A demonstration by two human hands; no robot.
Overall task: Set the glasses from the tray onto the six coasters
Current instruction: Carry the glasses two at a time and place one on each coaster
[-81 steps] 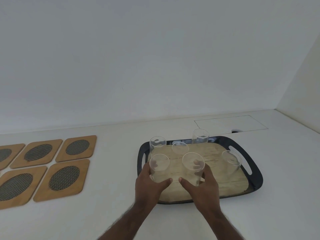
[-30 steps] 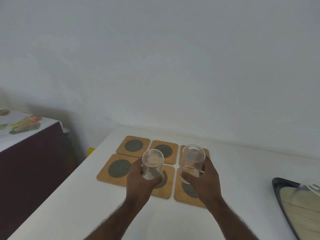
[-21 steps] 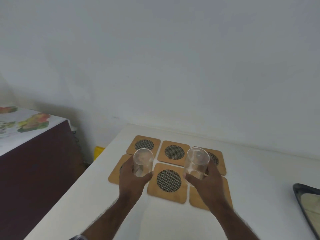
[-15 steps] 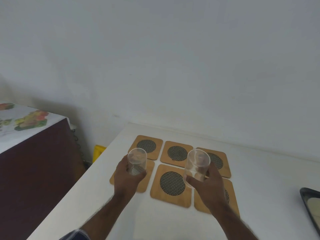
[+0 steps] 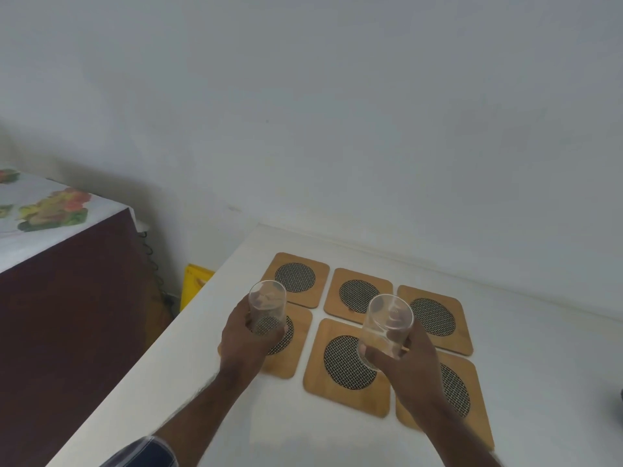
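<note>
Several wooden coasters with dark mesh centres lie in two rows on the white counter; the far-left coaster (image 5: 296,278) and the near-middle coaster (image 5: 347,365) are bare. My left hand (image 5: 243,342) grips a clear glass (image 5: 267,306) upright over the near-left coaster (image 5: 296,342). My right hand (image 5: 408,369) grips a second clear glass (image 5: 387,326), held above the near-middle and near-right coasters (image 5: 472,396). I cannot tell if either glass touches a coaster. Only a dark sliver of the tray (image 5: 620,399) shows at the right edge.
The white counter (image 5: 202,382) ends in a left edge close to the coasters. Beyond it stands a dark cabinet (image 5: 67,332) under a flowered cloth, with a yellow object (image 5: 195,286) in the gap. The wall (image 5: 337,129) runs right behind the coasters.
Both hands lifted a glass each from the tray and carried them left to the coasters. In the last half second my left hand has sunk over the near-left coaster.
</note>
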